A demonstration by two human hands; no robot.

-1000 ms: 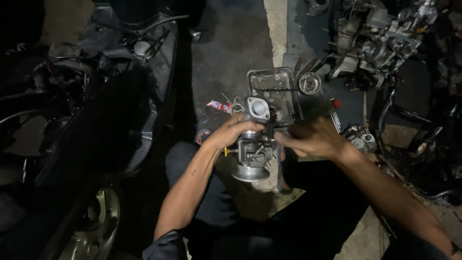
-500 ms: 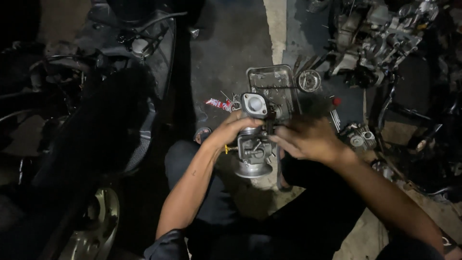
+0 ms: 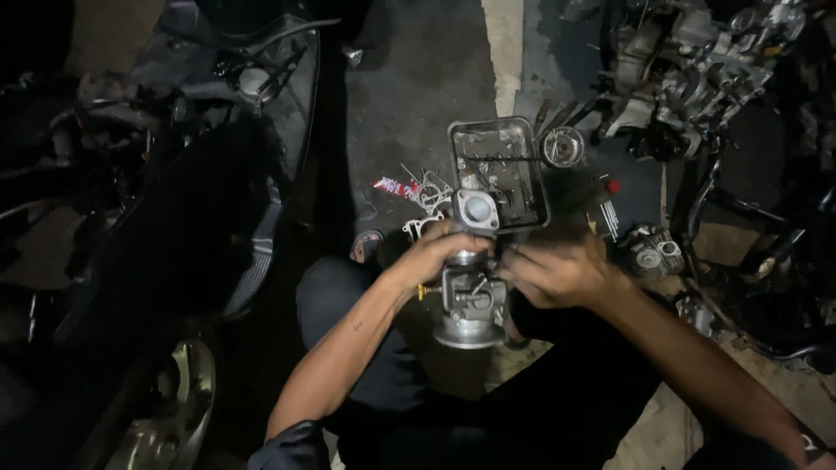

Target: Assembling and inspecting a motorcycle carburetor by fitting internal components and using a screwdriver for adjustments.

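A grey metal carburetor (image 3: 470, 292) is held up over my lap, its square flange at the top and its round throat at the bottom. My left hand (image 3: 433, 255) wraps around its upper left side. On its right side my right hand (image 3: 557, 271) has its fingers curled against the body. Whether the right hand holds a small tool is hidden by the fingers.
On the floor ahead lies a rectangular metal tray (image 3: 496, 174) with small parts, a round metal piece (image 3: 562, 146) beside it and gaskets (image 3: 427, 196) to its left. A scooter (image 3: 200, 209) stands at the left with its wheel (image 3: 170, 409). Engine parts (image 3: 688, 61) crowd the right.
Both hands and the carburetor have stayed together with only a slight shift; the view has drifted a little.
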